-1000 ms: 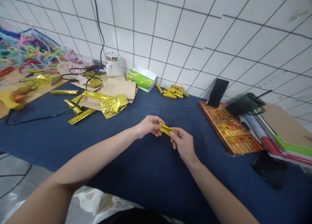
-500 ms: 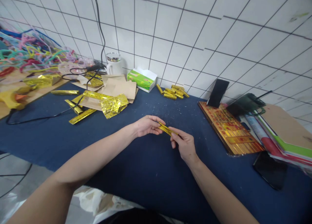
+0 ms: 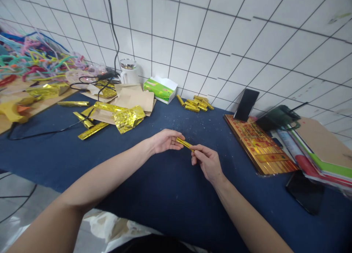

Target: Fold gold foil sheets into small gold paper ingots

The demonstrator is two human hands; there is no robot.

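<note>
A slim gold foil strip is held above the blue cloth between both hands. My left hand has its fingers curled around the strip's upper left end. The thumb and index finger of my right hand pinch its lower right end. Several short gold rolls lie in a pile near the wall. Farther left, longer gold foil pieces and a crumpled gold sheet lie beside and on brown paper.
A green tissue pack and white mug stand by the wall. At left are a yellow glue gun, its black cable and colourful stems. On the right sit a phone, an orange-gold box and papers.
The strip and my right fingertips have shifted slightly left. My left thumb has moved from the top of the strip to its upper edge. The things on the table look unchanged.
</note>
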